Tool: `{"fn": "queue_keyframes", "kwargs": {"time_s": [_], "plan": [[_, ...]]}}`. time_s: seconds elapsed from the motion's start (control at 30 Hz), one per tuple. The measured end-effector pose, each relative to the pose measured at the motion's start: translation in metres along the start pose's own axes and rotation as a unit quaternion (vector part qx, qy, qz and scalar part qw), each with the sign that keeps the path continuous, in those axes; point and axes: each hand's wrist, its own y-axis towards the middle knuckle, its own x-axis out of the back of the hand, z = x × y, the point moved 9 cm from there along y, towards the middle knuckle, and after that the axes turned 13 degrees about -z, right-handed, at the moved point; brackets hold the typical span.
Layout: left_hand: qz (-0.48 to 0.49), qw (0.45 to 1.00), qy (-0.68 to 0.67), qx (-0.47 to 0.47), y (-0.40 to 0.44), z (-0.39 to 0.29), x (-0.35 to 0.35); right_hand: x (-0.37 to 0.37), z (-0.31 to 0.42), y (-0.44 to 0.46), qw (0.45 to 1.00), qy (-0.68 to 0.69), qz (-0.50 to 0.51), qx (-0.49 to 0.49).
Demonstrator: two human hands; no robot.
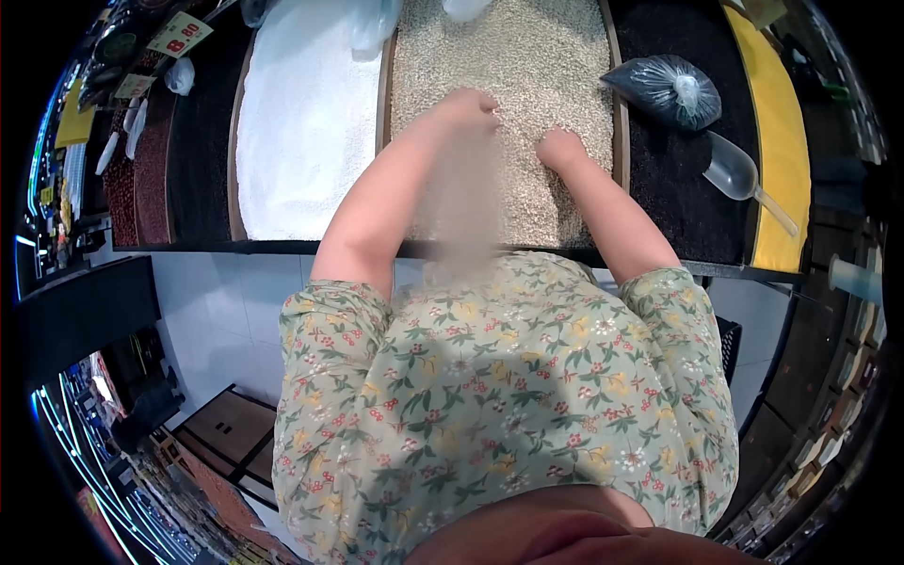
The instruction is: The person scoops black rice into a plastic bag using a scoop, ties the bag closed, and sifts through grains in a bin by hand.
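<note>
Both of my hands are at the bin of pale, beige grain (527,56), between wooden dividers. My left hand (466,108) is over the grain near the bin's middle, its fingers curled inward; what they hold, if anything, is hidden. Lower and to the right, my right hand (560,149) is closed against the grain, with its fingertips out of sight. Shallow hollows mark the grain between and below the hands. A blurred grey patch hides part of the bin beside my left forearm.
On the left lies a bin of white grains or powder (306,132). To the right, a dark bin (659,188) holds a tied plastic bag of dark grains (673,92) and a clear scoop (733,168). Yellow grain (777,151) lies farther right. A price card (179,35) stands upper left.
</note>
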Motion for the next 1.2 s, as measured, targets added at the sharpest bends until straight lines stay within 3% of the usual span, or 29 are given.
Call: {"fn": "queue_keyframes", "kwargs": {"time_s": [0.03,0.1,0.17,0.23,0.27,0.3,0.47,0.6,0.7,0.9,1.0,1.2], "plan": [[0.004,1.0,-0.028,-0.006,-0.009,-0.01,0.009,0.004,0.004,-0.005,1.0,0.0,0.003,0.004],[0.007,0.998,-0.055,-0.011,-0.015,-0.012,0.009,0.017,-0.006,-0.02,0.988,0.105,-0.049,-0.106],[-0.134,0.98,0.052,-0.141,-0.015,-0.015,0.017,0.023,-0.004,-0.03,0.986,0.124,-0.065,-0.087],[-0.154,0.978,0.009,-0.143,-0.041,-0.017,0.027,0.02,-0.001,-0.043,0.984,0.145,-0.078,-0.067],[-0.178,0.972,-0.033,-0.15,-0.057,-0.022,0.039,0.029,0.001,-0.049,0.977,0.153,-0.146,-0.04],[-0.177,0.973,-0.033,-0.146,-0.073,-0.025,0.043,0.038,0.005,-0.057,0.964,0.161,-0.212,-0.013],[-0.278,0.957,-0.071,-0.033,-0.13,-0.003,0.063,0.049,0.031,-0.092,0.952,0.086,-0.285,0.064],[-0.247,0.952,-0.16,0.085,-0.135,0.062,0.015,0.045,0.045,-0.1,0.935,0.095,-0.327,0.102],[-0.194,0.911,-0.342,0.127,-0.126,0.088,-0.028,0.038,0.044,-0.095,0.932,0.096,-0.332,0.108],[-0.162,0.954,-0.187,0.167,-0.101,0.109,-0.047,0.038,0.042,-0.092,0.932,0.112,-0.325,0.111],[-0.149,0.957,-0.18,0.172,-0.081,0.133,-0.075,0.038,0.042,-0.092,0.932,0.119,-0.325,0.108],[-0.09,0.947,-0.279,0.131,-0.092,0.069,-0.055,0.037,0.04,-0.092,0.932,0.124,-0.324,0.109]]}}
